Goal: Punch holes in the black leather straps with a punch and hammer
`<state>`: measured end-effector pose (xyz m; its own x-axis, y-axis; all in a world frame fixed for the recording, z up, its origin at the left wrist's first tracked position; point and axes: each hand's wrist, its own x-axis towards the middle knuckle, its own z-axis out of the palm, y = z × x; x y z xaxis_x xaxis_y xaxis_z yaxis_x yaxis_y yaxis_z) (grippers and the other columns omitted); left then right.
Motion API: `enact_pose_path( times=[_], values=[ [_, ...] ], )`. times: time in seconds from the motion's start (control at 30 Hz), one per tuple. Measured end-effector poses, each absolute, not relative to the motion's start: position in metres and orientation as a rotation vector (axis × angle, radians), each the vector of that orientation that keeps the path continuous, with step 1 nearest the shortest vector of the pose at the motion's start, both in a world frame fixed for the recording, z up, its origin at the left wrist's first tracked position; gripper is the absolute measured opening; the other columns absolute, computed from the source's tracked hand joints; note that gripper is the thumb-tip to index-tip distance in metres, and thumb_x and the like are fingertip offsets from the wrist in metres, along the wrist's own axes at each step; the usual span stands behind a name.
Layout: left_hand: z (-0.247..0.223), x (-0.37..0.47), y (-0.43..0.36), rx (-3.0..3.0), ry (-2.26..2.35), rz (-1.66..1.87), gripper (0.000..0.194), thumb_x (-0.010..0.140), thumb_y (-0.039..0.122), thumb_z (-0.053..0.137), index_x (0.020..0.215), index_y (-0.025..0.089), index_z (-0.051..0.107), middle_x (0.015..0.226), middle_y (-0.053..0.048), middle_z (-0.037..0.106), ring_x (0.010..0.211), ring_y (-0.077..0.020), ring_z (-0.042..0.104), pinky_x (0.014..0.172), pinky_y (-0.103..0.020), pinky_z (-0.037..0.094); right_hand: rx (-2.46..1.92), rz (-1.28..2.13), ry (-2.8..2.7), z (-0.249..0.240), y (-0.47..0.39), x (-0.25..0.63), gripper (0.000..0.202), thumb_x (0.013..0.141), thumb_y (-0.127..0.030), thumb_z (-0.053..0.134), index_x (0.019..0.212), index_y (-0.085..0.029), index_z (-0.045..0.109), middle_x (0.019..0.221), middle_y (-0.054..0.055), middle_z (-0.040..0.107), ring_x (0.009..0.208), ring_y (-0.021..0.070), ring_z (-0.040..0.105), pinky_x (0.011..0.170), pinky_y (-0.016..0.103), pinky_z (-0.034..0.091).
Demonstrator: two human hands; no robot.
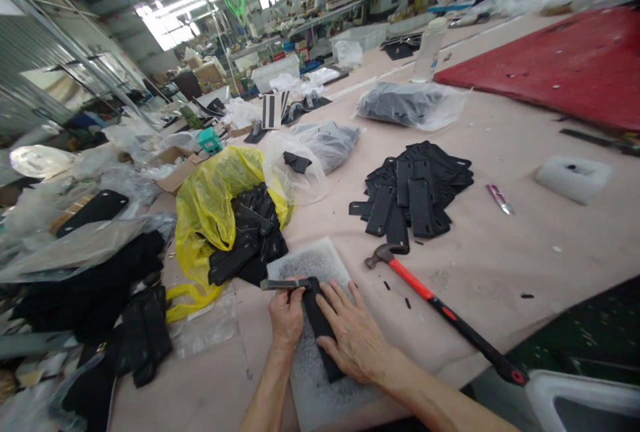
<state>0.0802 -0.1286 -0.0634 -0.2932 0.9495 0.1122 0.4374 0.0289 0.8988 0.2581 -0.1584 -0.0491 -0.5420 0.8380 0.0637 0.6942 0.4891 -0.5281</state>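
My left hand (pixel 287 322) is closed around a metal hole punch (pixel 284 284), with its tip at the upper end of a black strap-like piece (pixel 315 315). That piece lies on a worn white cutting board (pixel 327 259). Spread flat, my right hand (pixel 357 339) rests on the piece and the board, fingers apart. To the right lies a hammer (pixel 410 277) with a red and black handle. Beyond it is a heap of similar black pieces (pixel 420 192), some with slots at their ends. More black pieces (pixel 250 239) spill from a yellow plastic bag (pixel 207 192) on the left.
Clear bags of dark pieces (pixel 407 105) sit farther back. A pink-handled tool (pixel 499 199) and a white roll (pixel 575 177) lie at right, near a red board (pixel 560 72). Black material and plastic (pixel 95 245) crowd the left. A bottle (pixel 430 51) stands behind.
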Motion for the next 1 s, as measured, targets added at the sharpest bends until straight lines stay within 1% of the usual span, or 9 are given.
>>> enact_pose_path(
  times=[0.13, 0.27, 0.5, 0.73, 0.87, 0.93, 1.0],
  values=[
    [-0.066, 0.078, -0.13, 1.454, 1.777, 1.196, 0.024, 0.087, 0.034, 0.056, 0.097, 0.018, 0.071, 0.102, -0.009, 0.074, 0.1, -0.024, 0.068, 0.094, -0.039, 0.052, -1.285, 0.658, -2.422, -0.05, -0.158, 0.26, 0.071, 0.088, -0.046, 0.057, 0.149, -0.018, 0.035, 0.158, 0.012, 0.025, 0.147, 0.0312, 0.013, 0.118, 0.057, 0.002],
    [-0.066, 0.078, -0.13, 1.498, 1.787, 1.183, 0.023, 0.087, 0.034, 0.057, 0.097, 0.018, 0.071, 0.1, -0.008, 0.075, 0.097, -0.0234, 0.069, 0.091, -0.038, 0.054, -1.282, 0.632, -2.427, -0.052, -0.158, 0.261, 0.069, 0.089, -0.043, 0.055, 0.149, -0.017, 0.034, 0.159, 0.012, 0.025, 0.148, 0.0307, 0.012, 0.118, 0.058, 0.003],
    [-0.065, 0.081, -0.129, 1.636, 1.784, 1.151, 0.021, 0.089, 0.03, 0.055, 0.098, 0.019, 0.071, 0.101, -0.007, 0.075, 0.096, -0.0216, 0.07, 0.089, -0.035, 0.056, -1.288, 0.583, -2.43, -0.054, -0.157, 0.26, 0.069, 0.087, -0.038, 0.057, 0.148, -0.016, 0.035, 0.158, 0.012, 0.026, 0.147, 0.032, 0.012, 0.118, 0.058, 0.004],
    [-0.072, 0.088, -0.126, 2.007, 1.841, 1.101, 0.021, 0.091, 0.022, 0.049, 0.099, 0.016, 0.068, 0.098, -0.009, 0.075, 0.094, -0.022, 0.071, 0.086, -0.035, 0.057, -1.268, 0.593, -2.417, -0.053, -0.156, 0.261, 0.069, 0.086, -0.036, 0.058, 0.148, -0.015, 0.035, 0.157, 0.013, 0.028, 0.147, 0.0325, 0.013, 0.118, 0.058, 0.004],
    [-0.077, 0.089, -0.12, 2.175, 1.791, 1.016, 0.02, 0.091, 0.018, 0.048, 0.1, 0.017, 0.066, 0.096, -0.009, 0.075, 0.091, -0.0219, 0.071, 0.08, -0.034, 0.058, -1.248, 0.652, -2.401, -0.051, -0.156, 0.259, 0.073, 0.084, -0.034, 0.059, 0.149, -0.015, 0.033, 0.156, 0.013, 0.03, 0.146, 0.0326, 0.015, 0.117, 0.058, 0.005],
    [-0.077, 0.088, -0.117, 2.189, 1.76, 0.993, 0.021, 0.09, 0.016, 0.047, 0.101, 0.017, 0.064, 0.096, -0.008, 0.075, 0.091, -0.0216, 0.071, 0.08, -0.034, 0.058, -1.192, 0.713, -2.386, -0.048, -0.154, 0.265, 0.068, 0.083, -0.033, 0.06, 0.145, -0.017, 0.039, 0.154, 0.013, 0.035, 0.145, 0.0322, 0.021, 0.117, 0.058, 0.009],
    [-0.077, 0.087, -0.117, 2.177, 1.74, 1.011, 0.022, 0.09, 0.014, 0.045, 0.102, 0.017, 0.063, 0.097, -0.008, 0.074, 0.093, -0.0216, 0.071, 0.082, -0.035, 0.058, -1.196, 0.697, -2.303, -0.045, -0.15, 0.283, 0.055, 0.084, -0.03, 0.057, 0.138, -0.02, 0.047, 0.149, 0.012, 0.042, 0.14, 0.0309, 0.03, 0.115, 0.056, 0.019]
  ],
)
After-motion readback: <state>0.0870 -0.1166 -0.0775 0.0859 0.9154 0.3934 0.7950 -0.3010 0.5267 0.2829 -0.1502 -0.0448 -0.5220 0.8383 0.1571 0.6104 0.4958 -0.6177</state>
